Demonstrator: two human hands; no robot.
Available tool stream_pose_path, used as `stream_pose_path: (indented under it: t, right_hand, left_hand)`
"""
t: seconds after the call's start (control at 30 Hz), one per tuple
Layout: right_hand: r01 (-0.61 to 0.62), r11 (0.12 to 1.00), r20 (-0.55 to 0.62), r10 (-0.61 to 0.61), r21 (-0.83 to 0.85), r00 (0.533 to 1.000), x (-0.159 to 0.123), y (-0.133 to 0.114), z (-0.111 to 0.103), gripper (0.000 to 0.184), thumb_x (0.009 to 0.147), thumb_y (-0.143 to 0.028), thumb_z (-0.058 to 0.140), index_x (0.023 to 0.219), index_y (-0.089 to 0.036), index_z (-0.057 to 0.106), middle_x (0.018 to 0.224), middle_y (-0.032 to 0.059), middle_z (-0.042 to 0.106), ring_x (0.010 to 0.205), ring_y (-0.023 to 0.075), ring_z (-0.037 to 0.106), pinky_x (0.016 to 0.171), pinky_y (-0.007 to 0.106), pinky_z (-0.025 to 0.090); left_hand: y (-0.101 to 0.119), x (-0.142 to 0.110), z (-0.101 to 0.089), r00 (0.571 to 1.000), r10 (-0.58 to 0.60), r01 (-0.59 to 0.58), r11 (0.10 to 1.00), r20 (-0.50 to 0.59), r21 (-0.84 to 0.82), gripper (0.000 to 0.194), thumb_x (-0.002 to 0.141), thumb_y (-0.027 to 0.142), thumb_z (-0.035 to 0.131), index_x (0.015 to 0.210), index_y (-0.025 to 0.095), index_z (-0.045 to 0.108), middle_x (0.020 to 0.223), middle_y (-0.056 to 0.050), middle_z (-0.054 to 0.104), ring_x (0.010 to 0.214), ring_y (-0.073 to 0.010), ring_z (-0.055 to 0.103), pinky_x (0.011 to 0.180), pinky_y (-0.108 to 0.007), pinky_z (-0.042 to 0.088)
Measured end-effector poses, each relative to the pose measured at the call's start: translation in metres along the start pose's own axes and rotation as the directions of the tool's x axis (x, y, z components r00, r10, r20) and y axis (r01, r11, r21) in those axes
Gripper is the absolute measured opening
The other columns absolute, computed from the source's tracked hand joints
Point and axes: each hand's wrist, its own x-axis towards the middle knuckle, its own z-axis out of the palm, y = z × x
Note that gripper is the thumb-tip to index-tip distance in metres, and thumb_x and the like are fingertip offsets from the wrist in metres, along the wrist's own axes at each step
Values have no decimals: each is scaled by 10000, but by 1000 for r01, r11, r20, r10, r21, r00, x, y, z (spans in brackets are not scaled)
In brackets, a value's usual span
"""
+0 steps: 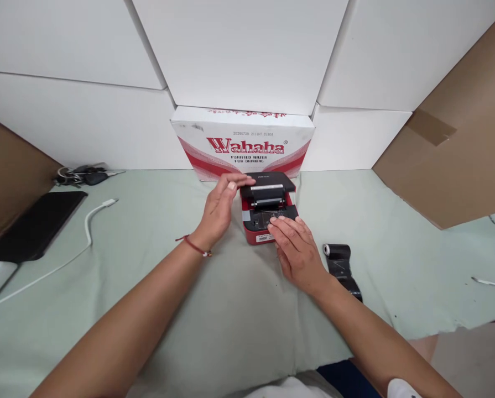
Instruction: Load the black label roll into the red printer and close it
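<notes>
A small red and black printer [267, 213] sits on the pale green cloth [147, 243] with its black lid raised. My left hand [219, 207] rests against the printer's left side, fingers stretched toward the lid, holding nothing. My right hand [295, 246] lies flat on the printer's front top, fingers extended on the black paper area. A red string bracelet circles my left wrist. A black roll [340, 262], partly unrolled, lies on the cloth just right of my right wrist.
A Wahaha water carton [243, 141] stands right behind the printer, with white foam boards behind it. Brown cardboard [458, 138] leans at right. At left are a black flat device [40, 224], keys [81, 176] and a white cable [87, 221].
</notes>
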Motion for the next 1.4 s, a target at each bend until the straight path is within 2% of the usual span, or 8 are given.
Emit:
stream_pose_path:
  t: [0.13, 0.43, 0.57, 0.67, 0.8, 1.1, 1.27, 1.4]
  right_hand:
    - [-2, 1000, -2, 2, 9, 1000, 1, -2, -3, 699, 1055, -52, 508, 1728, -235, 458, 1526, 110, 764, 1528, 226, 633, 1358, 487, 434]
    - [10, 1000, -5, -10, -25, 1000, 1, -1, -3, 655, 1046, -42, 525, 1673, -227, 507, 1493, 124, 777, 1468, 242, 676, 1323, 507, 475]
    - [9, 1000, -2, -9, -18, 1000, 0, -1, -3, 669, 1044, -46, 534, 1688, -222, 484, 1513, 131, 766, 1479, 245, 667, 1325, 509, 468]
    - [1, 1000, 6, -1, -4, 1000, 0, -1, -3, 713, 1052, -52, 525, 1732, -245, 432, 1521, 122, 763, 1486, 242, 668, 1328, 508, 467]
    - [-11, 1000, 23, 11, 7, 1000, 0, -1, -6, 752, 1057, -52, 523, 1764, -270, 389, 1532, 117, 758, 1497, 245, 663, 1335, 519, 460]
    - [-35, 999, 43, 36, -19, 998, 2, -5, -8, 684, 1079, -89, 532, 1731, -282, 463, 1525, 126, 759, 1473, 272, 681, 1305, 557, 491]
    - [-132, 967, 173, 95, 217, 980, 40, 5, -45, 306, 1139, -272, 580, 1387, -257, 760, 1355, 102, 836, 1259, 261, 778, 1117, 459, 629]
    - [-399, 896, 353, 316, 193, 881, 106, 25, -67, 306, 1149, -388, 557, 1132, -249, 830, 1109, 55, 879, 1006, 227, 821, 892, 348, 655]
  left_hand:
    - [-7, -24, -5, 992, 114, -116, 992, 59, 39, 451, 1134, 595, 503, 1221, 242, 769, 1278, -108, 865, 1386, -306, 734, 1289, -542, 495]
    - [-13, -24, -7, 969, 157, -174, 982, 192, 74, 374, 953, 382, 735, 1314, 282, 738, 1412, -109, 770, 1441, -358, 636, 1298, -567, 439]
    - [-21, -24, 1, 989, 74, -48, 981, 131, -189, 676, 862, 347, 778, 1511, 309, 592, 1533, -88, 669, 1543, -335, 543, 1386, -544, 341]
    - [-27, -22, 8, 996, -27, 53, 945, 83, -324, 955, 782, 360, 813, 1658, 364, 432, 1795, -52, 445, 1746, -321, 296, 1468, -508, 169]
    - [-31, -17, 12, 968, -193, 244, 861, 158, -447, 1242, 726, 338, 805, 1778, 454, 154, 1896, -10, 282, 1786, -298, 239, 1468, -513, 211]
    - [-44, -22, 14, 959, -182, 267, 837, 217, -478, 1145, 785, 381, 814, 1774, 446, 240, 1912, -1, 272, 1782, -320, 256, 1452, -532, 275]
    - [-46, -27, 19, 968, -153, 228, 866, 197, -445, 1010, 868, 339, 729, 1767, 383, 272, 1904, -21, 296, 1771, -317, 261, 1456, -522, 250]
    - [-49, -26, 21, 975, -151, 201, 912, 163, -358, 901, 899, 314, 658, 1745, 354, 352, 1837, -45, 402, 1725, -348, 329, 1440, -579, 270]
